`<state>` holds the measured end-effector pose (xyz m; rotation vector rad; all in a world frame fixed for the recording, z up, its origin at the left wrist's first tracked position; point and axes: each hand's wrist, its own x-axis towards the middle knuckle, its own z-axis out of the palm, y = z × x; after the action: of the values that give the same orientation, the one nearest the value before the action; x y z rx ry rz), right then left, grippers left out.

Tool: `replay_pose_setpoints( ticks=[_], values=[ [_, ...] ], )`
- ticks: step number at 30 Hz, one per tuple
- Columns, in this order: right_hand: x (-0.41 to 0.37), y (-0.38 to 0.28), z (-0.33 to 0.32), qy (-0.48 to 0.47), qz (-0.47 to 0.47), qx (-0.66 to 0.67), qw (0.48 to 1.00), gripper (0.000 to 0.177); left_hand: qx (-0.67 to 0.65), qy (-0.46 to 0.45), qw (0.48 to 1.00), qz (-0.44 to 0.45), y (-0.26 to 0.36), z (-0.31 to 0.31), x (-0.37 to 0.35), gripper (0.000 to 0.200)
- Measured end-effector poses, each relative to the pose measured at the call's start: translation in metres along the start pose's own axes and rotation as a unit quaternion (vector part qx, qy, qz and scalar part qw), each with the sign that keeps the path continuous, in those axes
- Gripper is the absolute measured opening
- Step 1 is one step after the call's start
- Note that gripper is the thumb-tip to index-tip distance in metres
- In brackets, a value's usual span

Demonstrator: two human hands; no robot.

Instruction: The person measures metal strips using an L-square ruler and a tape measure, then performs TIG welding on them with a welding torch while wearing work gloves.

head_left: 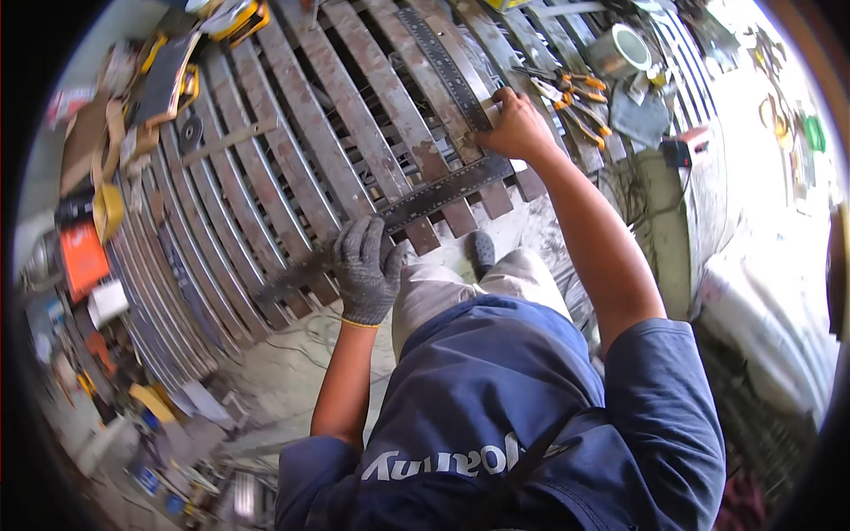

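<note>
A dark steel framing square [447, 190] with scale markings lies on a bench of spaced metal slats [341, 84]. One arm runs along the slats' near ends, while the other points away toward the far side. My left hand [363, 270], in a grey knit glove with a yellow cuff, grips the near arm, fingers curled over it. At the corner, my bare right hand [518, 128] holds the square, thumb and fingers bent at the far-pointing arm. Its fingertips are partly hidden.
Several orange-handled pliers [580, 102] lie right of my right hand, near a metal can [618, 50] and a grey cloth [639, 117]. On the left are a flat metal bar [232, 142], a black disc [190, 133] and an orange box [84, 261]. White sacks [766, 301] stand at right.
</note>
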<state>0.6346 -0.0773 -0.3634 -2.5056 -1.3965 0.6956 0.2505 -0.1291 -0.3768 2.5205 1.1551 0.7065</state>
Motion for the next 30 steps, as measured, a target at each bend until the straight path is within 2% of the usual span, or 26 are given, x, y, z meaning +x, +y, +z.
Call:
replay_pose_setpoints(
  ticks=[1, 4, 8, 14, 15, 20, 24, 26, 30],
  values=[
    [0.004, -0.010, -0.009, -0.007, -0.011, -0.026, 1.000, 0.097, 0.013, 0.001, 1.000, -0.020, 0.006, 0.001, -0.013, 0.060],
    [0.034, -0.018, 0.007, 0.124, -0.069, -0.045, 0.989, 0.098, 0.040, 0.035, 0.997, -0.052, 0.032, 0.011, -0.044, 0.061],
    [0.069, -0.020, 0.018, 0.128, -0.098, -0.040, 0.986, 0.093, 0.037, 0.046, 0.993, -0.103, 0.061, 0.029, -0.079, 0.062],
    [0.092, 0.004, 0.043, 0.208, -0.192, -0.013, 0.959, 0.085, 0.051, 0.030, 0.992, -0.113, 0.086, 0.030, -0.088, 0.061],
    [0.093, 0.005, 0.045, 0.204, -0.183, -0.021, 0.961, 0.082, 0.048, 0.031, 0.992, -0.115, 0.087, 0.032, -0.090, 0.061],
    [0.110, 0.017, 0.054, 0.224, -0.228, -0.006, 0.947, 0.075, 0.032, 0.038, 0.993, -0.103, 0.081, 0.036, -0.079, 0.060],
    [0.108, 0.014, 0.050, 0.212, -0.191, -0.016, 0.958, 0.075, -0.010, 0.050, 0.993, -0.105, 0.059, 0.048, -0.068, 0.057],
    [0.116, 0.020, 0.052, 0.231, -0.211, -0.038, 0.949, 0.075, 0.007, 0.062, 0.993, -0.100, 0.046, 0.052, -0.058, 0.054],
    [0.114, 0.019, 0.052, 0.234, -0.187, -0.042, 0.953, 0.075, 0.024, 0.088, 0.991, -0.095, 0.027, 0.051, -0.033, 0.049]
  ],
)
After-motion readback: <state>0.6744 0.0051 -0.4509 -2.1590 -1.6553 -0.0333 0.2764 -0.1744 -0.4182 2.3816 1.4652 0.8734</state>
